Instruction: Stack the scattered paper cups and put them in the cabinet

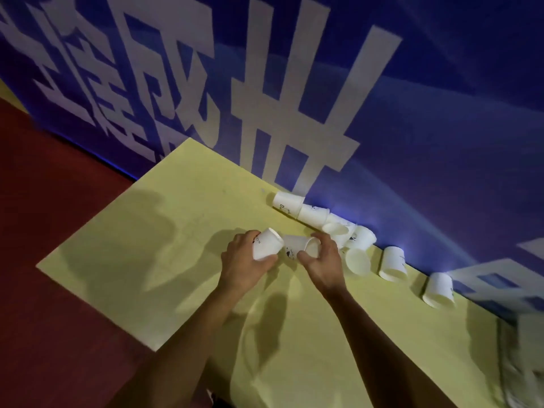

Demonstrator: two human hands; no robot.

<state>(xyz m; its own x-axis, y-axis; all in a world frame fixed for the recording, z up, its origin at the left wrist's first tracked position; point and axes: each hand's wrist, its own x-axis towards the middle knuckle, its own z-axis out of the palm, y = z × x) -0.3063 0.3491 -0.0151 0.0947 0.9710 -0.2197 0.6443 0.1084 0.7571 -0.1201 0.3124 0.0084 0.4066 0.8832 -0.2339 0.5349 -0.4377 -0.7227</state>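
My left hand (244,265) grips a white paper cup (266,244), held tilted above the yellow table (153,245). Just to its right, my right hand (322,260) holds a second white cup (298,245) lying on its side, its mouth toward the right. The two cups nearly touch. Several more white paper cups lie scattered along the blue wall: one at the far end (287,203), one beside it (313,214), a cluster (350,240) behind my right hand, and two apart at the right (393,263) (438,290). No cabinet is in view.
A blue wall (412,128) with large white characters runs along the table's far edge. A dark red floor (59,201) lies to the left beyond the table's edge. Something blurred and pale (524,363) sits at the table's right end.
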